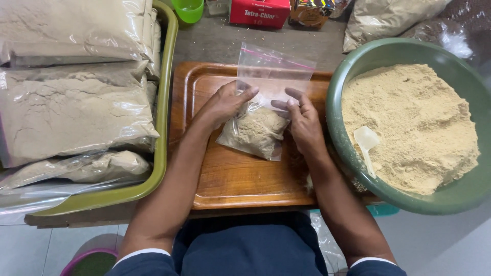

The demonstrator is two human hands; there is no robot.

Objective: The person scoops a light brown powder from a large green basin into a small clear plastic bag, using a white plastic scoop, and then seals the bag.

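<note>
A clear zip bag [266, 97] lies on a brown wooden tray [230, 179], its lower part filled with tan powder and its upper part flat and clear. My left hand [225, 105] grips the bag at its left side, fingers pressed on the plastic just above the powder. On the other side, my right hand [303, 118] pinches the same bag, fingers curled over the plastic. Both hands rest over the tray's middle.
A big green bowl [353, 153] of tan powder with a white plastic scoop [366, 143] stands at the right. A green tray [164, 128] stacked with filled powder bags sits at the left. A red box [260, 11], a green cup [188, 10] and more bags line the far edge.
</note>
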